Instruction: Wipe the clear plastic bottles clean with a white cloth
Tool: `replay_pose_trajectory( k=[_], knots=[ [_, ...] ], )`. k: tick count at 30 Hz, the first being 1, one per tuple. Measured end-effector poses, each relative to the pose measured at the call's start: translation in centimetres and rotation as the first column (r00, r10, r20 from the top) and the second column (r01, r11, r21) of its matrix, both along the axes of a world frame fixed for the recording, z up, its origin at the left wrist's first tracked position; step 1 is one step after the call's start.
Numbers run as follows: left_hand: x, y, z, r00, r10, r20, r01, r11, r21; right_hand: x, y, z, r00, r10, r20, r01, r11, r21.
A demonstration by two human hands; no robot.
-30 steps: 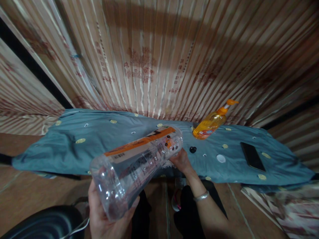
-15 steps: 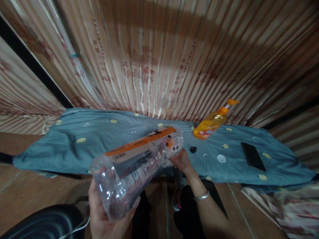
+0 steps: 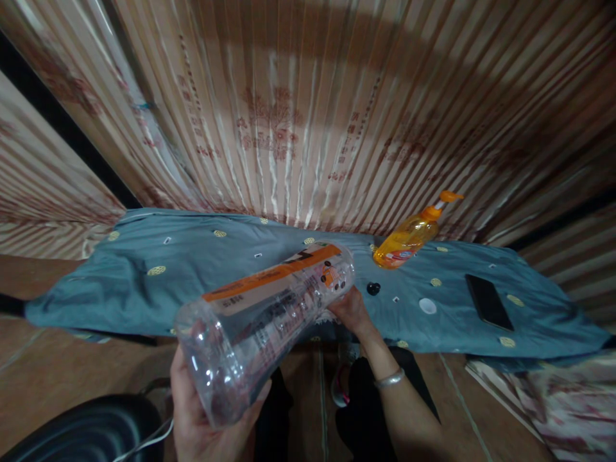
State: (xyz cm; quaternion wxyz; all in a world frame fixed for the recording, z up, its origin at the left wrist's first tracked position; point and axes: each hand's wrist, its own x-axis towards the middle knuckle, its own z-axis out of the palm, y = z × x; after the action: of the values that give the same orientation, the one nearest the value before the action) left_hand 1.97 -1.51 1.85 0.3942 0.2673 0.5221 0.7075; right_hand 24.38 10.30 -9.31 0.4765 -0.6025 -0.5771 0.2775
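One clear bottle [image 3: 269, 321], tilted, above worktop's [image 3: 202, 263] near edge. Left hand [image 3: 209, 439] curled round base; right hand [image 3: 353, 313] at far end, closure hidden, can't tell. Pump bottle [image 3: 404, 242] at its two o'clock, phone [image 3: 488, 301] three.

With a slight camera shift, the tree print [image 3: 283, 136] on the curtain [image 3: 312, 58] sits a touch higher.
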Motion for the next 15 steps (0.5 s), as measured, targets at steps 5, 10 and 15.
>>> replay_pose_trajectory(
  k=[5, 10, 15],
  knots=[
    [-0.31, -0.10, -0.32, 1.000, -0.013, -0.003, 0.013, 1.000, -0.016, -0.12, -0.13, 0.30, 1.000, -0.010, -0.022, 0.010, 1.000, 0.016],
    [-0.35, -0.31, -0.16, 1.000, -0.004, -0.001, 0.004, 1.000, -0.020, -0.10, -0.10, 0.45, 1.000, 0.006, -0.008, -0.006, 1.000, -0.017],
    [-0.20, -0.08, -0.03, 1.000, 0.004, -0.006, -0.004, 1.000, -0.007, -0.18, -0.16, 0.64, 0.999, 0.005, -0.038, -0.005, 1.000, -0.005]
  ],
)
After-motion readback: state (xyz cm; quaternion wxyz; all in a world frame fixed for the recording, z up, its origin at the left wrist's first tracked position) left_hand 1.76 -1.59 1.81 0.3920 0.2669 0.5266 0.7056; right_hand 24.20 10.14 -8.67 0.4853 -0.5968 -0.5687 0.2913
